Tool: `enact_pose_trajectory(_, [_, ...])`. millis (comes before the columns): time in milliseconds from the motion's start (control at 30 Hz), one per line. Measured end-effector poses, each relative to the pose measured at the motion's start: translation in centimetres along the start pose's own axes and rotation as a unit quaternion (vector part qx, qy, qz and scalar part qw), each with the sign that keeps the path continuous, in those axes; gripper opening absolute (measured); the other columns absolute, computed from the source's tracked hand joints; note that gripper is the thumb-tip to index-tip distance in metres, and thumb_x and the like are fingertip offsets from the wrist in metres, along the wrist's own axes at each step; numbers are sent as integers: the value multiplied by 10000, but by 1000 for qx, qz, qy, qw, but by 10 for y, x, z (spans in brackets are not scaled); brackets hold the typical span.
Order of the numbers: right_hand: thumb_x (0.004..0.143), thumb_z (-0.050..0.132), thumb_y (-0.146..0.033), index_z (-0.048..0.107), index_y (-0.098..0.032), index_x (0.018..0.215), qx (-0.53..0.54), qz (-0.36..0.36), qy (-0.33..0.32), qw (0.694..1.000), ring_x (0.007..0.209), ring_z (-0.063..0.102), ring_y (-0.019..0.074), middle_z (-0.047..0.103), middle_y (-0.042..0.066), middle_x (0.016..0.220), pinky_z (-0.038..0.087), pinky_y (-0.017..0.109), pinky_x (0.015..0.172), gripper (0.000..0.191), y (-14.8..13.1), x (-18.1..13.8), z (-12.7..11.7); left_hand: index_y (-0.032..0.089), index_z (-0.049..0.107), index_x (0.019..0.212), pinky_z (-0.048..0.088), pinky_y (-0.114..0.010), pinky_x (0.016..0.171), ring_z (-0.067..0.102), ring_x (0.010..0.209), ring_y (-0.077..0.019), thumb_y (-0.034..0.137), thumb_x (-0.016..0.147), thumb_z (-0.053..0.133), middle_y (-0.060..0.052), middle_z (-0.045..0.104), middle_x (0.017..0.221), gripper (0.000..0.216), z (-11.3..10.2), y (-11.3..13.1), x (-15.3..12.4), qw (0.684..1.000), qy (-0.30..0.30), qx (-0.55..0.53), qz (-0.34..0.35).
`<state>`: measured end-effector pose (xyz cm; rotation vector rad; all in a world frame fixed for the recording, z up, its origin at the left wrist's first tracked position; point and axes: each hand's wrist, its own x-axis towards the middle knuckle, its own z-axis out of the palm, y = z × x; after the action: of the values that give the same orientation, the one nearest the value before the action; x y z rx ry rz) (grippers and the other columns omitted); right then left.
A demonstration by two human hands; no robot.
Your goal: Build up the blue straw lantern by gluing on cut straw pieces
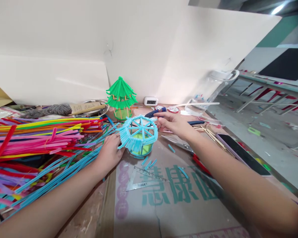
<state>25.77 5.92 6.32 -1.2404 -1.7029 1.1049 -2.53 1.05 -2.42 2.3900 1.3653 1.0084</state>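
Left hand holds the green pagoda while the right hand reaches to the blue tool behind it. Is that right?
Not quite. In the head view the left hand holds the blue roof, not the green pagoda, which stands untouched behind it. The right hand does reach to the blue tool.

Green pavilion model (121, 97), scissors (186, 150), clock (151, 101)

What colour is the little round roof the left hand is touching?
Light blue roof, over a green inside; head view shows it.
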Motion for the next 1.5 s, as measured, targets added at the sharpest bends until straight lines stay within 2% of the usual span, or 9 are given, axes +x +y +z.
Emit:
enact_pose_trajectory(167, [788, 665, -321, 721, -166, 866, -74, -43, 59, 995, 645, 639, 169, 715, 36, 718, 517, 313, 651, 182, 2, 2, 9, 220, 666, 1060, 450, -463, 997, 588, 1126, -278, 216, 860, 522, -90, 676, 1076, 246, 0, 1, 0, 1000, 0, 0, 1])
enact_pose_trajectory(300, [836, 597, -340, 667, -187, 773, -149, -80, 92, 981, 630, 623, 166, 695, 23, 689, 491, 302, 626, 180, 6, 0, 5, 201, 675, 1003, 452, -466, 996, 593, 1124, -285, 188, 842, 525, -100, 680, 1044, 220, -1, 1, 0, 1000, -3, 1, 1])
enact_pose_trajectory(467, [891, 533, -343, 607, -196, 714, -159, -87, 107, 978, 674, 632, 174, 679, 39, 716, 506, 317, 676, 242, 0, -8, -22, 199, 680, 1029, 452, -466, 998, 598, 1118, -281, 194, 853, 521, -102, 683, 1042, 237, -1, 1, 0, 1000, -4, 1, 0])
enact_pose_trajectory(633, [887, 581, -385, 630, -207, 743, -144, -100, 175, 969, 748, 653, 179, 695, 47, 783, 510, 333, 754, 234, -31, -27, -60, 220, 673, 1109, 450, -467, 1002, 596, 1124, -275, 197, 860, 531, -89, 681, 1118, 288, -1, 2, 0, 1000, -2, -5, 6])
enact_pose_trajectory(833, [802, 699, -362, 646, -193, 757, -204, -72, 247, 945, 675, 594, 151, 680, 36, 717, 426, 303, 647, 183, -53, -49, -82, 204, 676, 1057, 464, -454, 985, 606, 1098, -266, 183, 865, 519, -91, 684, 1093, 248, -1, 3, 0, 1000, 2, -10, 3])
enact_pose_trajectory(1067, [902, 538, -439, 606, -200, 617, -342, -51, 139, 928, 587, 551, 155, 635, 31, 621, 397, 324, 623, 378, -48, -42, -78, 212, 681, 1048, 470, -453, 979, 609, 1084, -266, 217, 870, 531, -87, 686, 1040, 233, -1, 2, 1, 1000, -2, -10, -1])
enact_pose_trajectory(1233, [813, 661, -481, 654, -200, 765, -266, -11, 129, 955, 680, 655, 185, 705, 37, 711, 477, 321, 666, 285, -41, -38, -81, 206, 688, 1056, 463, -465, 990, 604, 1098, -273, 237, 879, 519, -97, 683, 1062, 246, 0, 0, 0, 1000, -8, -5, 0])
enact_pose_trajectory(1333, [745, 741, -496, 598, -205, 720, -256, 3, 148, 955, 629, 653, 181, 701, 29, 659, 478, 304, 615, 325, -41, -39, -79, 216, 681, 1112, 454, -471, 1008, 599, 1120, -275, 241, 885, 515, -95, 685, 1086, 282, 0, 1, 1, 1000, -8, -7, 3])
enact_pose_trajectory(1500, [886, 589, -458, 610, -215, 694, -276, -21, 92, 956, 575, 624, 165, 688, 32, 633, 473, 300, 573, 310, -37, -36, -62, 245, 648, 1211, 439, -470, 1042, 581, 1166, -277, 200, 858, 533, -84, 677, 1159, 375, -4, 5, 2, 1000, -9, -13, 0])
